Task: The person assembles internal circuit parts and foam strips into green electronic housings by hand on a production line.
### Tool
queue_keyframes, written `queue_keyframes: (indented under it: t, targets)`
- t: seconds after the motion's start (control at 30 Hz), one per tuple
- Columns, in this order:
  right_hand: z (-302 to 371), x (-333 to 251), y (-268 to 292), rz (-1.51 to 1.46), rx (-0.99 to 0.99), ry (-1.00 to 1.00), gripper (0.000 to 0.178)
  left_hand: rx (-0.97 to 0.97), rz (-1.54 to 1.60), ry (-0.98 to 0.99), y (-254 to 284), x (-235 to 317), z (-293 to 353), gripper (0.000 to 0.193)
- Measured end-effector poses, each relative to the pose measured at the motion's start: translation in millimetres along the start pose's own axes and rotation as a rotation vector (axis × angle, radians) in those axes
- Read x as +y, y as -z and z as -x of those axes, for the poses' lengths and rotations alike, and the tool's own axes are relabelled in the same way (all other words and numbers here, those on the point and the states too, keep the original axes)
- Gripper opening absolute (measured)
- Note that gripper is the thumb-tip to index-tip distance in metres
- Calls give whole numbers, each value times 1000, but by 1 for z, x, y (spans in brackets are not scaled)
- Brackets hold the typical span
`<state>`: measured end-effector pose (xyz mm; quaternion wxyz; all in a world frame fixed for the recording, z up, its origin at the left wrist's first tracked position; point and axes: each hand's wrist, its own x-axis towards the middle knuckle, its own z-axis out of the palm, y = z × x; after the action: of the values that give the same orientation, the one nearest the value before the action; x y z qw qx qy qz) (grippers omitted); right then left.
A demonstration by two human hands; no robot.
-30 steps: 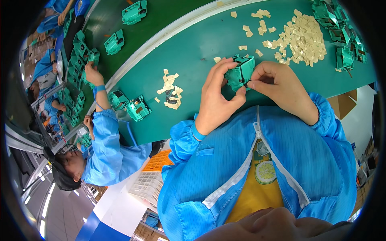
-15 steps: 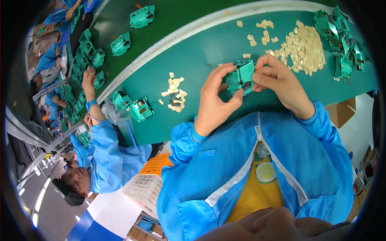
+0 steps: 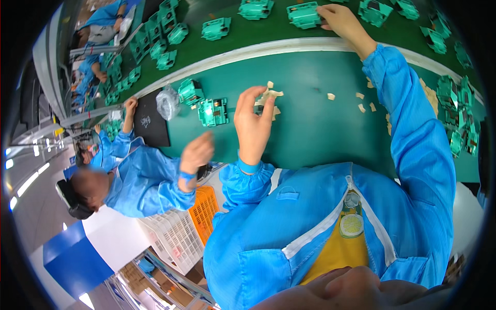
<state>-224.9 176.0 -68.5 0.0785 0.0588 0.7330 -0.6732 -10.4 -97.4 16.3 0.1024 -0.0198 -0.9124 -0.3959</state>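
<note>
My right hand reaches far out over the dark green belt, fingertips around the right end of a green plastic housing that lies there. Nearer to me, my left hand hovers palm inward above the green table, thumb and fingers curved but apart. Directly behind its fingertips lies a small heap of cream-coloured pieces, partly covered by the hand. I see no thing clearly gripped in that hand.
Several more green housings line the belt beyond a pale rail. Others stand stacked at the table's right and left. A co-worker in blue sits at the left, beside a clear plastic bag and crates.
Both hands were on one green housing over the table. The right has gone far forward to a housing on the belt; the left has let go and moved left, to the small heap.
</note>
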Motion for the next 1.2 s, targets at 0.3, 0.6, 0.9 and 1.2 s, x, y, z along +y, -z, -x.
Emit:
queue_keyframes:
  t: [0.3, 0.6, 0.9, 1.2]
  targets:
    - [134, -29, -2, 525, 52, 430, 29, -188, -246, 69, 4, -32, 29, 16]
    - [231, -32, -9, 310, -162, 153, 16, -187, -218, 86, -1, -16, 35, 10]
    - [245, -28, -26, -164, -341, -96, 20, -548, 245, 89, -10, 43, 14, 14]
    - [264, -26, 33, -326, -241, -200, 10, -390, 243, -313, -64, 80, -1, 8]
